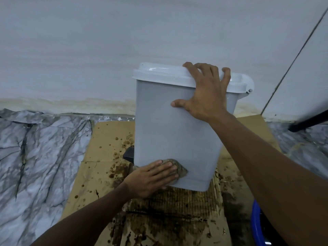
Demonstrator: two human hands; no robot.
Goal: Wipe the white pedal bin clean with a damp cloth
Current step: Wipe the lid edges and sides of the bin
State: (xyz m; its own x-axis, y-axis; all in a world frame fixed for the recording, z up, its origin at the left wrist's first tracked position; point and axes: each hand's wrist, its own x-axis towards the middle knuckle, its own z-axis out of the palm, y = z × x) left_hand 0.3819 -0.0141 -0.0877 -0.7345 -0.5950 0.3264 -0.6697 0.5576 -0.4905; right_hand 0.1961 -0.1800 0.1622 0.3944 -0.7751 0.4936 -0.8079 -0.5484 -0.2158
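Cardboard [104, 148] — cloth [179, 168] pressed against bin [168, 130]

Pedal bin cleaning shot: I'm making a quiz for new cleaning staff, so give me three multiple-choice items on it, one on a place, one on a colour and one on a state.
1. Where does the left hand press the cloth on the pedal bin?
A) at the very top
B) low on the side, near the base
C) inside it

2. What colour is the pedal?
A) red
B) black
C) white

3. How is the lid?
A) shut
B) flipped fully open
C) taken off

Answers:
1 B: straight fingers hold the cloth flat against the lower side wall.
2 B: a black pedal sticks out beside the base.
3 A: the lid sits down on the rim, and the right hand grips its edge.
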